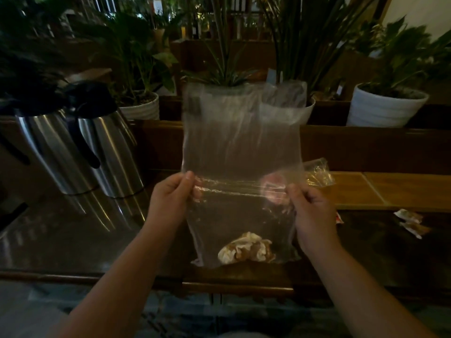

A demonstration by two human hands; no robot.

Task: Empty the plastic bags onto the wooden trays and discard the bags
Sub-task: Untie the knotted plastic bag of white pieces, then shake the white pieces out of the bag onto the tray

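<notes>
Count: one clear plastic bag (241, 147) in hand, one more crumpled bag (317, 173) on the wooden tray (380, 189) at the counter's (73, 228) right rear; two small packets (412, 222) near the right edge; two steel flasks (80, 142) at left rear. Left hand (168, 203) and right hand (312, 213) are raised above the front edge, fingers pinched shut on the bag's side edges. A crumpled wrapper (246, 247) shows behind the bag's lower end.

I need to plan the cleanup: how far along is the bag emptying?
Done: small packets lie on the counter. In hand: left hand and right hand hold a clear bag, something crumpled at its bottom. Left: another bag on the wooden tray.
</notes>
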